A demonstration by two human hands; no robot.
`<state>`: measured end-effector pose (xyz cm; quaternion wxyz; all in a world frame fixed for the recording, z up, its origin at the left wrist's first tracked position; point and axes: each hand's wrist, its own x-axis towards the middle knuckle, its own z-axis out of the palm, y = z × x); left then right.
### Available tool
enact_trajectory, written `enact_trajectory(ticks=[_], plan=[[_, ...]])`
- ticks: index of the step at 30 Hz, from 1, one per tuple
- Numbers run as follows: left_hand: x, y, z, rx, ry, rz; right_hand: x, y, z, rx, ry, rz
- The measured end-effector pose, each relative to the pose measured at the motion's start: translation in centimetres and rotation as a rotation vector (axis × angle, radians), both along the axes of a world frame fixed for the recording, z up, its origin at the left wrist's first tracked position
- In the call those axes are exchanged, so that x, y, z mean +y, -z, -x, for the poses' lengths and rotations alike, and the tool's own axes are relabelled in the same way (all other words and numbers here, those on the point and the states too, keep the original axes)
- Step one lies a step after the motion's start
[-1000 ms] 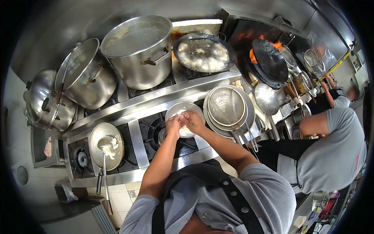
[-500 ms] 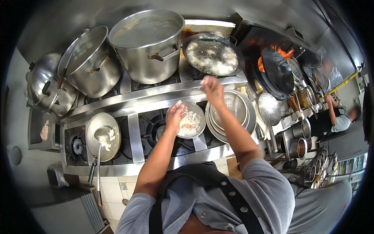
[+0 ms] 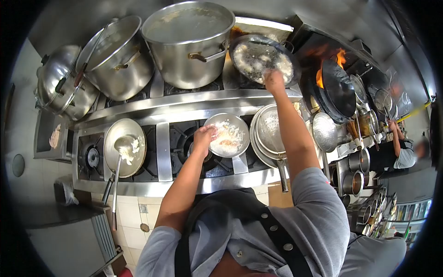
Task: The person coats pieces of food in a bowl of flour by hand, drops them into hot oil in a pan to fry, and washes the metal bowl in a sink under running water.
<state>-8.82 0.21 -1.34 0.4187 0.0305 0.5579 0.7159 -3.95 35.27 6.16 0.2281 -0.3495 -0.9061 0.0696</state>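
Right hand reached wok, left curled at bowl

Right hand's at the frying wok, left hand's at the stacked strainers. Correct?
Not the strainers: the head view shows the left hand at the edge of the bowl with white powdery stuff. Right hand at the frying wok stands.

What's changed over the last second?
The right hand has left the floury bowl and moved forward and right, over the frying wok; blur hides whether it holds anything. The left hand has parted from it, staying by the bowl. The ladle still rests in its pan.
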Motion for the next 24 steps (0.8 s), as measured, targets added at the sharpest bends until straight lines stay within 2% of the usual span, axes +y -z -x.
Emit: enact_trajectory(ticks=[1,3,4,5,6,7,8,9,10,11,16,19,22,24], plan=[[-0.2,0.4,0.3,0.02,0.019,0.017,-1.1,0.0,-0.5,0.298,-0.059,-0.083],[-0.5,-0.1,0.4,-0.01,-0.025,-0.022,-8.3,-3.7,-1.6,0.367,0.01,0.09],[-0.5,0.3,0.7,-0.001,-0.023,-0.025,-8.4,-0.1,-1.7,0.481,-0.315,0.061],[-0.5,0.7,1.0,0.011,-0.019,-0.03,-11.4,1.3,-1.8,0.403,-0.38,0.203],[-0.4,0.6,1.2,0.011,-0.024,-0.023,-13.5,4.7,-2.1,0.136,-0.391,0.328],[-0.4,0.2,1.4,0.016,-0.029,-0.02,-16.0,7.1,-2.0,-0.205,-0.264,0.45],[-0.4,-0.4,1.5,0.016,-0.042,-0.016,-18.9,8.1,-2.7,-0.322,-0.317,0.428],[-0.7,-0.6,1.5,0.018,-0.038,-0.016,-20.0,10.7,-2.7,-0.584,-0.417,0.315],[-0.9,-0.8,1.6,0.023,-0.034,-0.018,-21.5,12.7,-2.7,-0.647,-0.379,0.475],[-1.0,-0.9,1.9,0.031,-0.03,-0.022,-22.4,14.6,-2.7,-0.586,-0.25,0.528],[-2.3,-0.1,2.0,0.016,-0.018,0.006,-24.8,15.8,-1.7,-0.361,-0.317,0.214],[-2.9,0.3,1.8,0.007,0.009,-0.009,-23.6,15.9,-0.5,-0.574,-0.351,0.254],[-3.2,0.2,1.8,0.016,0.019,-0.004,-22.9,15.0,-0.7,-0.546,-0.311,0.335],[-3.0,0.2,1.7,0.053,0.053,0.019,-22.0,14.4,-1.3,-0.347,-0.276,0.447]])
